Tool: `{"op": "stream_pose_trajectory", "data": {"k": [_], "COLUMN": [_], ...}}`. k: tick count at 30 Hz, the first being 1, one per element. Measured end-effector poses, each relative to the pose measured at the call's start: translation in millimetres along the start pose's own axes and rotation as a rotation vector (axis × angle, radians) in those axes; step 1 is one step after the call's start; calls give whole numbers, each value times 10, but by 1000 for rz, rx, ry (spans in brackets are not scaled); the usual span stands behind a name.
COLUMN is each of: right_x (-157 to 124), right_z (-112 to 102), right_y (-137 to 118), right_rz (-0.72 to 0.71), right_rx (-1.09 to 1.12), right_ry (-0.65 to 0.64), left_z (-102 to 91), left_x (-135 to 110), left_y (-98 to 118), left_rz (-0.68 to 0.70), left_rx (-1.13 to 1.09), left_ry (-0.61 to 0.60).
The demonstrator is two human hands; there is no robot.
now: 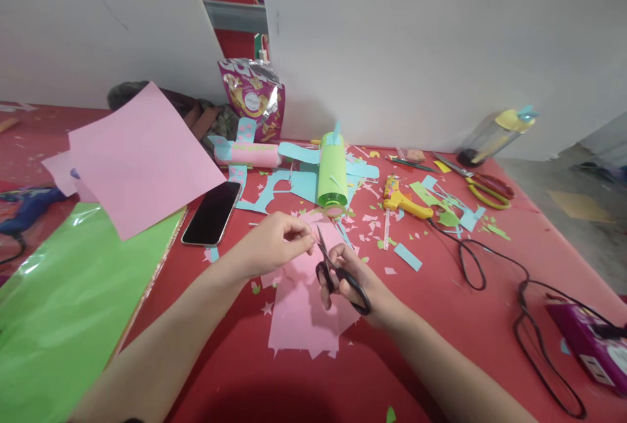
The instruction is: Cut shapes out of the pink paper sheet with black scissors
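A pair of black-handled scissors (326, 257) lies in the grip of the right hand (355, 276), its fingers through the handle loops and its blades pointing up and away toward the fingertips of the left hand (277, 240). The left hand closes thumb and fingers in a narrow pinch just beside the blades; what it pinches is too small to tell. Overlapping pink sheets (304, 318) lie beneath both hands on a red table (230, 358). Containers: a purple snack bag (255, 100) stands at the back against the wall, its contents hidden; a clear bottle (492, 137) with a yellow cap leans at the far right, its contents unclear. Surroundings: 2 winged paper models, 1 with a green cylinder (332, 165) and 1 with a pink cylinder (255, 155), lie beyond the hands, on and beside cut blue paper (304, 183). At left, a phone (212, 214) lies near the left forearm, and a large pink sheet (142, 162) partly covers a shiny green packet (73, 299). At right are a yellow glue gun (411, 204), scissors with red and yellow handles (484, 191), a looped black cord (524, 279) and a purple box (588, 338). Scraps crowd the area directly beyond the right hand.
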State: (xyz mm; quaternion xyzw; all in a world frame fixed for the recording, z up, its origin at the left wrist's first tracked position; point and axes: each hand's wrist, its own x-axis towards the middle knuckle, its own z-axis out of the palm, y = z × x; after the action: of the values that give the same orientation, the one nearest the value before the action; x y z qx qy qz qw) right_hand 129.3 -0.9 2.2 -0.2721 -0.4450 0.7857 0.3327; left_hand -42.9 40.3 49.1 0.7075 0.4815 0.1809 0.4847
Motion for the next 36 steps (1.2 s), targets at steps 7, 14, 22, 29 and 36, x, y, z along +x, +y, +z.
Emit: {"op": "stream_pose_trajectory", "data": {"k": [7,14,22,29,36], "right_x": [-6,-3,-9,-8,-5], "right_z": [-47,-78,-35,-13,-2], "right_y": [10,22,-22,-28,-17], "right_rz": [30,27,40,50,37], "right_rx": [12,-22,-51,-55,-39], "right_ry": [-65,-78,-32,-6,5], "left_z": [5,18,9,-6,-7], "left_x": [-7,-5,-15,-17,-10], "left_y": [-7,-4,16,32,11], "left_rz": [-14,-9,-16,-27,-11], "left_rx": [49,91,133,110,100], "left_ry": [-6,-4,-11,-24,-12]}}
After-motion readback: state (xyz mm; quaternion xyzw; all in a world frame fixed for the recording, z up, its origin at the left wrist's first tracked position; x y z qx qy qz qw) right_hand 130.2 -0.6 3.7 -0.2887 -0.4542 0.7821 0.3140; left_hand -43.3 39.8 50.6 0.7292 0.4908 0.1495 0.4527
